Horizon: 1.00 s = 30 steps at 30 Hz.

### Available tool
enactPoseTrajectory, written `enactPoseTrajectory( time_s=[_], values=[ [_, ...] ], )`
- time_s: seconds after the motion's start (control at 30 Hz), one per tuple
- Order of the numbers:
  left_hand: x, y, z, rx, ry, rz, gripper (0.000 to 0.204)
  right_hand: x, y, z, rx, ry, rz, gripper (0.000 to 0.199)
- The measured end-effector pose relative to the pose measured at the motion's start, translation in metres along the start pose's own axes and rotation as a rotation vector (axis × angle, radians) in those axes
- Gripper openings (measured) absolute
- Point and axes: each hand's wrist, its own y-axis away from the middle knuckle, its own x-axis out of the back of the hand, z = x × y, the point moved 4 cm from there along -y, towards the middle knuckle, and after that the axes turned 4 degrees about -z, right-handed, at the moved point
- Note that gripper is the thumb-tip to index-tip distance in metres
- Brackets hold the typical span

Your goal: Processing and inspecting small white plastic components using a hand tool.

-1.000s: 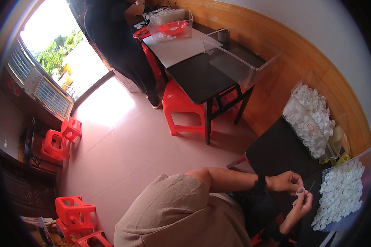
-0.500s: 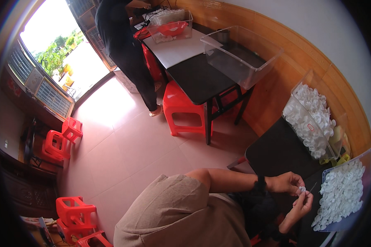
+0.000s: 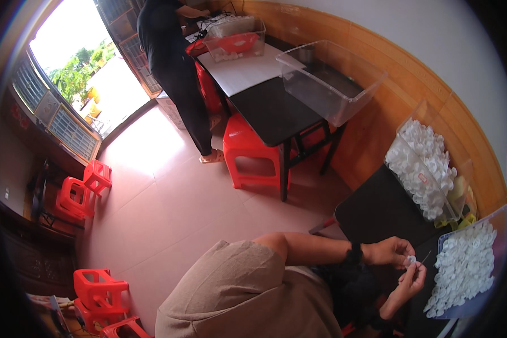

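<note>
Both hands meet over the dark table at the lower right. My left hand (image 3: 390, 252) is closed, its thumb and fingers pinching a small round white plastic piece (image 3: 411, 259). Just below, my right hand (image 3: 408, 283) is closed too, fingertips against the same piece. A thin, needle-like rod (image 3: 427, 256) sticks out by the right fingertips; which hand has it is hard to make out. Beside my hands, a shallow bluish tray (image 3: 473, 307) is heaped with small white pieces (image 3: 462, 267). Farther off, a clear bin (image 3: 442, 197) is full of larger white plastic pieces (image 3: 419, 163).
An empty-looking clear bin (image 3: 332, 84) sits on another black table (image 3: 273, 112), with a red stool (image 3: 253, 152) beneath its edge. A person in dark clothes (image 3: 177, 79) stands at that table near a filled clear bin (image 3: 236, 48). Red stools (image 3: 101, 290) line the left side.
The view has shifted slightly. Both hands keep their pinch on the small white piece, with only a slight movement of the fingers. The standing person has moved a little.
</note>
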Motion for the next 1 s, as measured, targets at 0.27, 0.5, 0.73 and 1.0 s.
enactPoseTrajectory(
  time_s=[0.27,0.5,0.73,1.0],
  values=[
    [-0.0019,0.0003,0.002,0.006,-0.001,0.012,0.032,0.0017,0.0008,0.0014,-0.004,-0.014,-0.003,0.007],
    [-0.0013,-0.0001,0.001,-0.001,-0.028,0.006,0.028,-0.0021,0.0026,-0.0012,-0.037,-0.032,0.003,0.009],
    [-0.0013,0.0016,0.0038,0.003,0.003,0.012,0.028,-0.0028,0.0017,0.0023,-0.01,-0.036,-0.002,0.008],
    [-0.0025,0.0015,0.0032,-0.019,-0.019,0.032,0.028,-0.0022,0.0009,-0.0006,-0.033,-0.037,-0.006,0.008]
  ],
)
